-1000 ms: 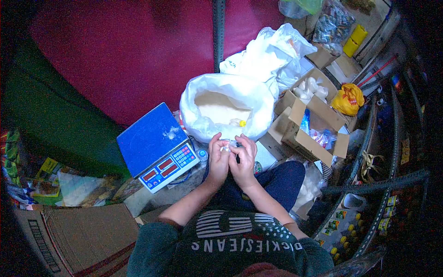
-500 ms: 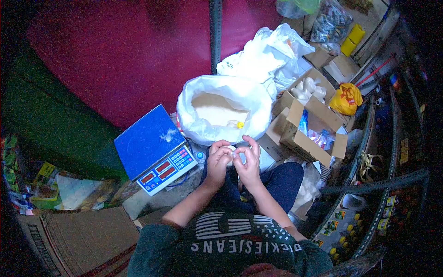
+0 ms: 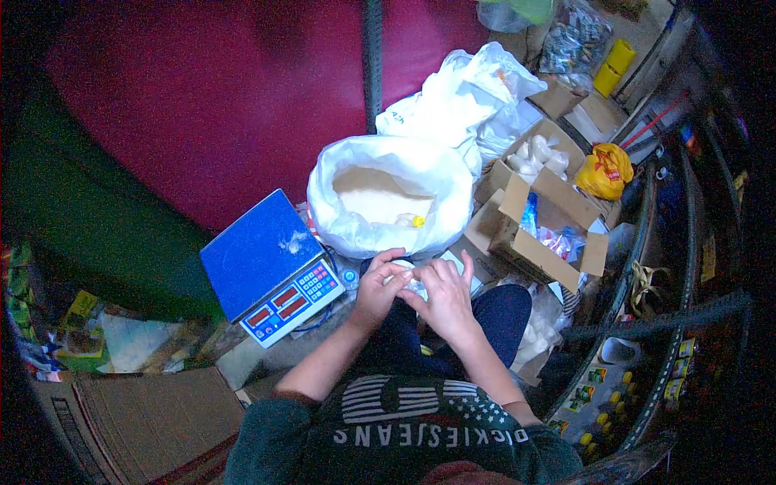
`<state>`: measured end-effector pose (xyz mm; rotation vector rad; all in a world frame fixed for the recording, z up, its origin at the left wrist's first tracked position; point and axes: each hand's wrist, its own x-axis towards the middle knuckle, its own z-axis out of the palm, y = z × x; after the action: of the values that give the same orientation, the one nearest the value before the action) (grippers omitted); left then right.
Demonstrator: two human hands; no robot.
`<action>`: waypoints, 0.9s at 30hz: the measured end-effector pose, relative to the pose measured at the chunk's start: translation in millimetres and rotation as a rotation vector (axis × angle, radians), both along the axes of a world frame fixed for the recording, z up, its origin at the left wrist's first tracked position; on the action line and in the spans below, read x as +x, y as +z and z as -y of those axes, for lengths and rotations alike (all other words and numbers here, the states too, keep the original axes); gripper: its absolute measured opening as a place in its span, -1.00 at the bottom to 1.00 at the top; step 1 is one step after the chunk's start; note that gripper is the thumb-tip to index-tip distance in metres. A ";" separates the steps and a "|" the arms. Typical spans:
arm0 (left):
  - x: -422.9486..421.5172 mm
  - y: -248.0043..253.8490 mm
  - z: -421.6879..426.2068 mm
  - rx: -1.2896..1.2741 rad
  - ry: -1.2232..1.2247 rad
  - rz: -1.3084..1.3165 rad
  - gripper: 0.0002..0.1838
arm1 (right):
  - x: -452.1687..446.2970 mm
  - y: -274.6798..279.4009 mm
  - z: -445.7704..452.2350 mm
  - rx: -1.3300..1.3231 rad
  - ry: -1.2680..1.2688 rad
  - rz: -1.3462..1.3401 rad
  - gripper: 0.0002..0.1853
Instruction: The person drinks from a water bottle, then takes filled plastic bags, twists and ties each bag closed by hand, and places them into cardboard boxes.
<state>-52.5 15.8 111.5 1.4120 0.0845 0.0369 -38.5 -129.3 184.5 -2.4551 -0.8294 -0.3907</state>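
Both hands meet over my lap, just below the large open white sack (image 3: 331, 206). My left hand (image 3: 380, 288) pinches a small white plastic bag (image 3: 410, 275), whose contents are mostly hidden by the fingers. Against the right side of that bag, my right hand (image 3: 444, 295) presses its bent fingers and thumb together. Inside the sack lies a pale, loose granular material (image 3: 376, 198), with a yellow-ended scoop-like object (image 3: 417, 221) resting on it.
Left of the sack stands a blue digital scale (image 3: 263, 250) with white dust on its plate. Open cardboard boxes (image 3: 533, 250) stand at the right, one with filled white bags (image 3: 537, 155). A metal shelf (image 3: 655, 323) with bottles borders the far right.
My right hand has turned over, its back now showing more and its fingers laid across the small bag. My left hand stays at the bag, shifted slightly. The view has moved a little.
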 end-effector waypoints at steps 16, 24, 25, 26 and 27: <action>7.1 -1.7 -15.0 0.148 -0.011 -0.001 -0.94 | 21.6 -16.0 3.6 -0.032 0.302 -0.220 -0.75; 2.1 17.6 -5.7 0.483 0.117 0.289 -0.94 | 9.9 -49.3 -1.9 0.563 0.259 -0.844 -0.63; 1.9 14.5 -3.7 0.482 0.127 0.324 -0.94 | 10.9 -52.2 -1.7 0.623 0.233 -0.921 -0.62; 0.9 9.5 -2.2 0.482 0.135 0.358 -0.94 | 10.7 -53.1 -0.4 0.639 0.236 -0.957 -0.63; -0.7 7.5 0.2 0.481 0.141 0.391 -0.93 | 9.2 -47.5 0.9 0.657 0.236 -0.994 -0.63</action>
<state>-53.1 15.6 118.9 1.8496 -0.1602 0.4749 -29.4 -130.2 137.0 -1.5842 -0.4249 0.5423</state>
